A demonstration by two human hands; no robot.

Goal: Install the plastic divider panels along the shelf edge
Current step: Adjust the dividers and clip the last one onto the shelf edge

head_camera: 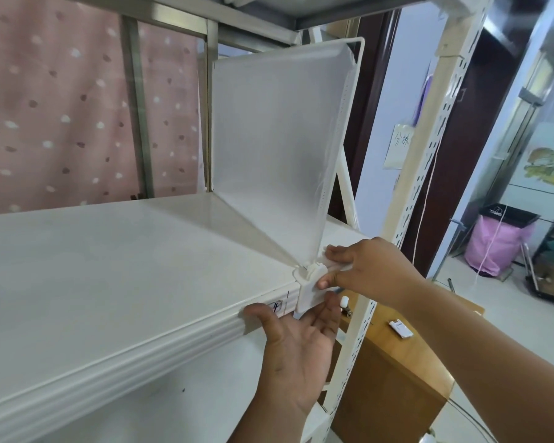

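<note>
A translucent white plastic divider panel [275, 135] stands upright across the white shelf [115, 270], running from the back to the front edge. Its white clip foot [309, 287] hangs over the ribbed front lip [141, 353] of the shelf. My right hand [368, 270] pinches the top of that clip between thumb and fingers. My left hand [298, 350] is palm up under the shelf lip, thumb on the lip and fingertips pressing the bottom of the clip.
A perforated white upright post [429, 161] stands just right of the clip. Below it is a wooden cabinet [394, 372] with a small white part [400, 327] on top. A pink curtain hangs behind the shelf. A pink bag in a black bin [499, 241] sits on the floor at right.
</note>
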